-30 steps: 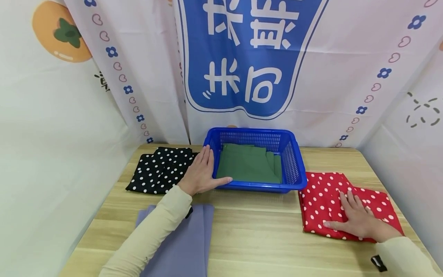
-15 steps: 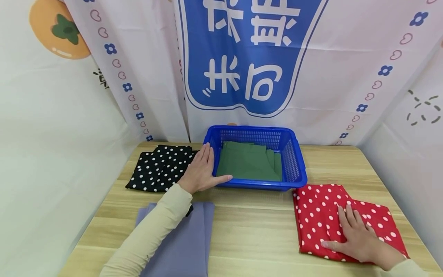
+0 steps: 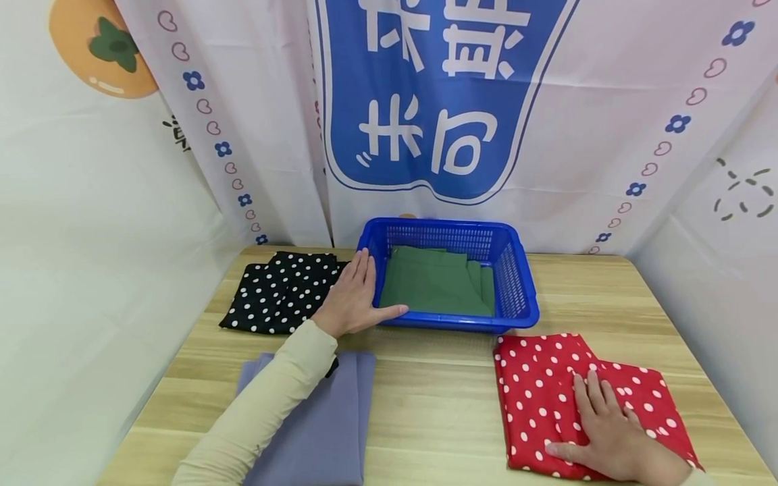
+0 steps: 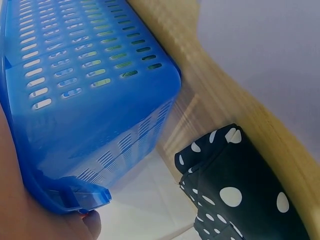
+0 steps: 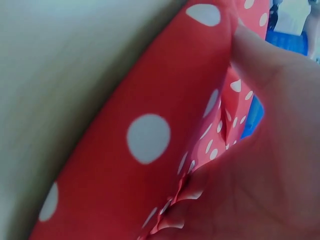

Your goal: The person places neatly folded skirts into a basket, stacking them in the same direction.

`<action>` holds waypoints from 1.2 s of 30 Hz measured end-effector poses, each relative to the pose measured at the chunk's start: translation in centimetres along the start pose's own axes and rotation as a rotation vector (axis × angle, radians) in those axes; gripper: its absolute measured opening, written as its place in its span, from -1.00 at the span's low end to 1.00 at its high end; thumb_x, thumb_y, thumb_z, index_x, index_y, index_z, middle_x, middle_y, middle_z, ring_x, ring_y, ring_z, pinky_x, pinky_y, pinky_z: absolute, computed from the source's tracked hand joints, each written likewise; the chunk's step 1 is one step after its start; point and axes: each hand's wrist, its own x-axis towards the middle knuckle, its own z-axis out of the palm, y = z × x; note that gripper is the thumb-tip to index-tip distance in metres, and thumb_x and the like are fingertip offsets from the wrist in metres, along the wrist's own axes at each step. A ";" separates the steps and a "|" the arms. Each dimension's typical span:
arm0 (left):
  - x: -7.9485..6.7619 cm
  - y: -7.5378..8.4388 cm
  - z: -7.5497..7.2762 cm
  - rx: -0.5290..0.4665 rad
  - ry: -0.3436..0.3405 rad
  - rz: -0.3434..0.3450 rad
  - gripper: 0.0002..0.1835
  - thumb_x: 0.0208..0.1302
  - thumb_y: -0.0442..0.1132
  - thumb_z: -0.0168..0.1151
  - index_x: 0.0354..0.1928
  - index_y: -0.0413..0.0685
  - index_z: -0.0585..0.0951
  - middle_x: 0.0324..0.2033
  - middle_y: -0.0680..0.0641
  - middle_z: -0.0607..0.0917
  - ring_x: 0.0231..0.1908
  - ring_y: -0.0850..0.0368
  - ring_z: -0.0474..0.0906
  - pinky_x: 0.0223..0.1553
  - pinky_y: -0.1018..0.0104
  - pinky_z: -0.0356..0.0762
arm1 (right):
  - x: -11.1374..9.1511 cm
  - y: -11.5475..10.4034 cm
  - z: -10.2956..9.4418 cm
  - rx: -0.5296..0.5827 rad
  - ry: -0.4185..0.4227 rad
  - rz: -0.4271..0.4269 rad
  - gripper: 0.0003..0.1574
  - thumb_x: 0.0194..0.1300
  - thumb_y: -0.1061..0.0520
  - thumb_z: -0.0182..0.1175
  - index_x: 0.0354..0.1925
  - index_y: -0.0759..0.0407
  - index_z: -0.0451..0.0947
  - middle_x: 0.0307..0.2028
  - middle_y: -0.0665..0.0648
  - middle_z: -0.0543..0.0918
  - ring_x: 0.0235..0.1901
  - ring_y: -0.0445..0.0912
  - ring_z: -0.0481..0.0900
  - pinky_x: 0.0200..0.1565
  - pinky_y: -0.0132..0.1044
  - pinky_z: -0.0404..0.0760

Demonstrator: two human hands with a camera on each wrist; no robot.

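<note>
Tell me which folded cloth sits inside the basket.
The plain green cloth; the black dotted cloth, purple cloth and red dotted cloth all lie outside the blue basket, on the table.

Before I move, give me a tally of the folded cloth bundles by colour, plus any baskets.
Black polka-dot bundle: 1
Lavender bundle: 1
Green bundle: 1
Red polka-dot bundle: 1
Blue basket: 1
Total: 5

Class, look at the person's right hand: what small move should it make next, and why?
Probably the right hand should slide the red dotted cloth slightly toward the middle of the table: that hand lies spread on the cloth, and bare table separates it from the purple cloth.
</note>
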 end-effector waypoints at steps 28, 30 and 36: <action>0.0 0.1 -0.1 -0.008 -0.007 -0.003 0.37 -0.03 0.72 -0.27 0.49 -0.33 -0.07 0.52 -0.30 -0.15 0.54 -0.14 -0.26 0.55 0.02 -0.16 | 1.1 -13.4 0.4 -0.017 -0.145 0.031 0.76 -0.42 -0.76 0.20 0.50 0.23 -0.07 0.50 0.37 -0.04 0.41 0.45 -0.04 0.18 0.52 0.22; -0.1 0.0 -0.3 -0.010 -0.004 -0.006 0.36 -0.02 0.71 -0.25 0.49 -0.33 -0.07 0.52 -0.29 -0.14 0.54 -0.13 -0.26 0.55 0.02 -0.16 | 1.3 -14.7 0.3 -0.025 -0.135 0.033 0.74 -0.40 -0.74 0.22 0.49 0.25 -0.06 0.49 0.39 -0.03 0.41 0.45 -0.03 0.18 0.52 0.22; -0.1 0.1 -0.3 -0.044 -0.002 0.004 0.34 0.00 0.69 -0.20 0.49 -0.34 -0.07 0.52 -0.30 -0.12 0.54 -0.17 -0.24 0.54 -0.03 -0.13 | 1.9 -17.7 0.5 -0.082 -0.100 0.088 0.72 -0.38 -0.67 0.30 0.47 0.32 -0.04 0.45 0.45 0.07 0.38 0.49 0.05 0.11 0.49 0.34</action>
